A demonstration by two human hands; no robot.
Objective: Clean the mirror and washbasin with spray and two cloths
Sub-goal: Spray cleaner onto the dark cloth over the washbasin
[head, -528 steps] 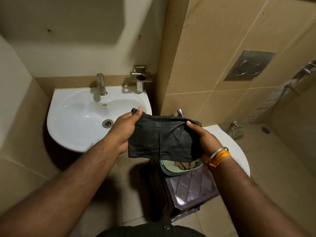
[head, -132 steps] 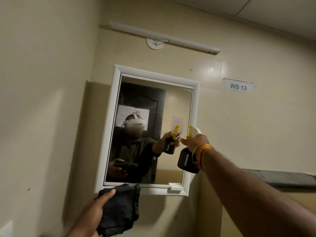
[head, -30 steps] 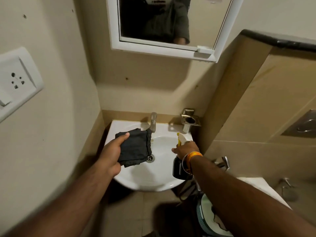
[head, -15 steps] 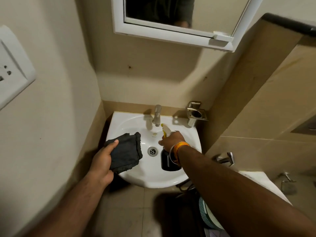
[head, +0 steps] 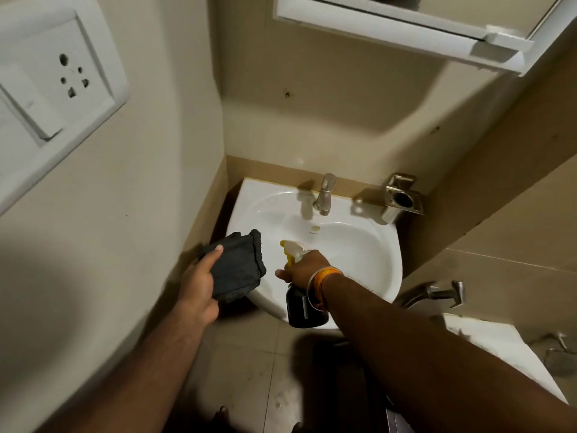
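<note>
**Spray bottle over the washbasin: handling notes**

Since half a second ago, our right hand point(head: 304, 267) has drifted left across the washbasin point(head: 368, 245) and the view has tipped down, so less of the mirror point(head: 390, 25) shows. The left hand point(head: 199, 284) has moved little.

Grip state: right-hand fingers are curled round the neck of the spray bottle point(head: 303, 307), one finger at the yellow trigger; whether it is squeezing we cannot tell. The nozzle points into the bowl, toward the left rim. The left hand pinches the dark cloth point(head: 239, 265), thumb on top, fingers curled beneath, over the basin's left rim.

Handling, as we judge it:
- Bottle: rigid plastic, dark body. Fill level unreadable, so weight is unknown. Best held at the neck, as now. Likely slippery if wet.
- Cloth: soft, limp, folded into a pad. It will drape unless kept bunched, and a flat palm behind it should suit wiping.
- Basin: glazed ceramic, hard and slick. The tap point(head: 324, 195) and metal holder point(head: 402, 196) crowd the back edge.

Not resolved:
- Drain is hidden behind the hand and bottle.
- Mirror is cut off by the top of the frame, so the state of its glass is unknown.
- Second cloth is not in view.
- No spray mist or wet film can be made out on the bowl.
</note>
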